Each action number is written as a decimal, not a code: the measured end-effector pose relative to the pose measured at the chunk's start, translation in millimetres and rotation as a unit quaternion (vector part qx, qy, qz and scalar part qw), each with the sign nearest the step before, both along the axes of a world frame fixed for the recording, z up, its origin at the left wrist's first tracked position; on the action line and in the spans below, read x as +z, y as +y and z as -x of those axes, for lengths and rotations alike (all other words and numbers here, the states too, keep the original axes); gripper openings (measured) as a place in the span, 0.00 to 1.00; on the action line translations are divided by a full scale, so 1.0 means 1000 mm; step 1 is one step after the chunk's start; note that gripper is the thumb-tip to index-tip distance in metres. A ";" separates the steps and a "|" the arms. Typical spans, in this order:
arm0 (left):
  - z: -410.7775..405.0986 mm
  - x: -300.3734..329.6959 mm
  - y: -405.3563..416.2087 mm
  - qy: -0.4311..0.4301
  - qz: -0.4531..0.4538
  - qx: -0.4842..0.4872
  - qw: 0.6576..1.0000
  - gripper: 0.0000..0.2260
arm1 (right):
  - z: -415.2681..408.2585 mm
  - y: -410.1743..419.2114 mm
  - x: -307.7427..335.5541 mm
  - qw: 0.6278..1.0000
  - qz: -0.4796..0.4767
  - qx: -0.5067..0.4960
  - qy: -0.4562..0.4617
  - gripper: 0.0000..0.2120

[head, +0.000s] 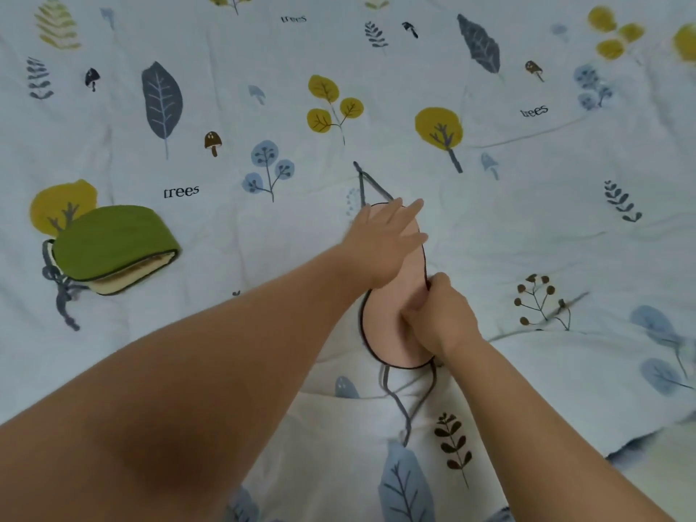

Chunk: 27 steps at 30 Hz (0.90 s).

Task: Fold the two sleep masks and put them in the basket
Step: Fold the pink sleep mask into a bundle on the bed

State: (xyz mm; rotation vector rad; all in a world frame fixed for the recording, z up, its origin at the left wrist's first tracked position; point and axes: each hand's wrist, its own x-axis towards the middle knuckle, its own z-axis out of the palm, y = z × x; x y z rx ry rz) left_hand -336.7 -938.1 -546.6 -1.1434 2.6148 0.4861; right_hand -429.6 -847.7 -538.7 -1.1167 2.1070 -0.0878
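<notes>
Pale blue-white quilted cotton bedspread point(527, 227) fills view, lightly wrinkled. Print: grey-blue leaves, mustard-yellow round trees, small brown mushrooms, dark sprigs, word "trees" in black. Folded-over edge of same fabric at bottom centre.

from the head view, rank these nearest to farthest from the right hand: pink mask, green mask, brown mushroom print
1. The pink mask, pinched by the right hand itself at its edge, centre of the bedspread.
2. The brown mushroom print, up and to the left.
3. The green mask, folded, far left.
</notes>
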 end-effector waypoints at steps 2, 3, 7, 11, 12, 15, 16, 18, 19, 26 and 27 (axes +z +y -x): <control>-0.002 0.000 -0.005 -0.015 0.022 -0.017 1.000 0.21 | 0.007 -0.004 0.002 1.000 -0.004 0.024 -0.018 0.12; -0.004 0.001 -0.008 -0.016 0.036 -0.023 0.999 0.18 | 0.011 -0.006 0.002 0.999 -0.002 0.033 -0.023 0.10; -0.021 0.016 -0.017 -0.057 0.021 0.005 0.998 0.10 | 0.023 -0.013 0.007 0.997 0.040 0.010 -0.069 0.08; -0.060 0.033 -0.025 -0.005 -0.079 0.126 0.989 0.07 | 0.026 -0.024 0.009 0.990 0.089 -0.045 -0.104 0.06; -0.071 0.036 -0.026 0.013 -0.108 0.163 0.981 0.11 | 0.024 -0.028 0.008 0.987 0.100 -0.057 -0.112 0.06; -0.103 0.039 -0.023 0.030 -0.152 0.244 0.957 0.20 | 0.014 -0.034 0.006 0.983 0.130 -0.075 -0.106 0.06; -0.112 0.037 -0.020 0.031 -0.160 0.267 0.950 0.20 | 0.011 -0.035 0.004 0.985 0.126 -0.071 -0.090 0.08; -0.126 0.029 -0.010 0.042 -0.173 0.302 0.937 0.18 | 0.004 -0.035 0.001 0.993 0.082 -0.061 -0.056 0.14; -0.132 0.026 -0.005 0.052 -0.180 0.317 0.930 0.17 | 0.001 -0.035 0.001 0.996 0.050 -0.050 -0.048 0.14; -0.158 0.017 0.015 0.159 -0.182 0.450 0.859 0.15 | -0.029 -0.030 0.014 0.981 0.170 -0.057 -0.073 0.04; -0.159 0.017 0.017 0.175 -0.180 0.462 0.851 0.14 | -0.041 -0.027 0.020 0.974 0.198 -0.051 -0.099 0.05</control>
